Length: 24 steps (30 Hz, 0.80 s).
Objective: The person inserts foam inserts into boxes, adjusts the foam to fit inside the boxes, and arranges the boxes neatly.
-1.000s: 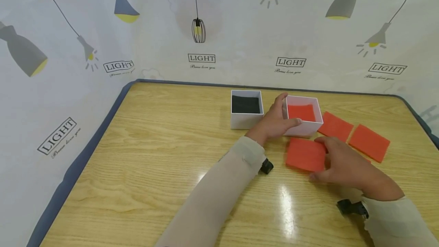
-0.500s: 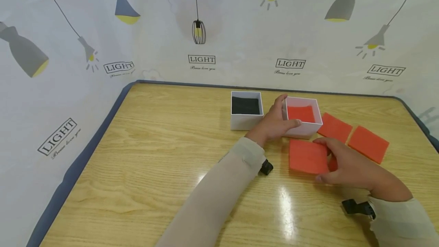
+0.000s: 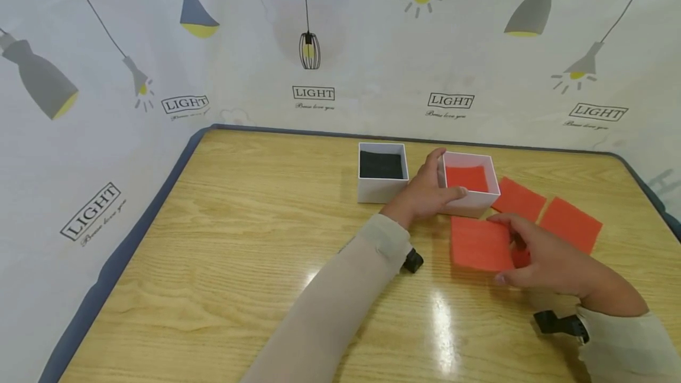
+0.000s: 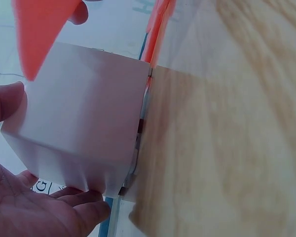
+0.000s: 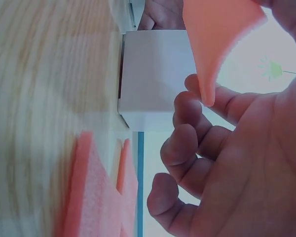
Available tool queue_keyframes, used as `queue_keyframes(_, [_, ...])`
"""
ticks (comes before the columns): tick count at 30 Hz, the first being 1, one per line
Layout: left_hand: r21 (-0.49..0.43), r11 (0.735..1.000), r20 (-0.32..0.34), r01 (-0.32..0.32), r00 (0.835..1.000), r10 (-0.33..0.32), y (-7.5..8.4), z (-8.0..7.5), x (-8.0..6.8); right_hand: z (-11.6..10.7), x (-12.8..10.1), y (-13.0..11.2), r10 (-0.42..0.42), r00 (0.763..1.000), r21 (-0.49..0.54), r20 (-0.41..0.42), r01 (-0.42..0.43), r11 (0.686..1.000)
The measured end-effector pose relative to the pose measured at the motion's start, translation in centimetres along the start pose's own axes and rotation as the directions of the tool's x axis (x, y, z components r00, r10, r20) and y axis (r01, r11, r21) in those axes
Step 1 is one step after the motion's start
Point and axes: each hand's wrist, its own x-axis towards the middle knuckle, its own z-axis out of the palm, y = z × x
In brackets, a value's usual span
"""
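Observation:
My right hand pinches a thin red square sponge-like pad between thumb and fingers, over the table in front of the right-hand white box. In the right wrist view, one corner of this pad points down beside the fingers. My left hand grips that white box from its left side, thumb over the front rim and fingers along the side. Another red pad lies inside the box. In the left wrist view, the box sits between thumb and fingers.
A second white box, holding a black pad, stands left of my left hand. Two red pads lie on the table to the right, one nearer the box and one farther right. More red shows under my right hand. A printed curtain backs the table.
My right hand has shifted slightly to the right with the red pad, which now shows its face more squarely. My left hand keeps its place on the box.

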Motion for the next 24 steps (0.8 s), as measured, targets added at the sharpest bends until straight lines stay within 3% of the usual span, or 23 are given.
queue_keyframes(17, [-0.009,1.0,0.017,-0.007,1.0,0.007,0.0,0.0,0.1,-1.5,-0.7,-0.7,-0.111,0.989,-0.074,-0.094,0.104,0.992])
queue_keyframes(24, [0.011,1.0,0.015,-0.012,1.0,0.012,0.1,0.0,0.1,-2.8,-0.5,-0.8,-0.075,0.994,-0.081,-0.081,0.069,0.994])
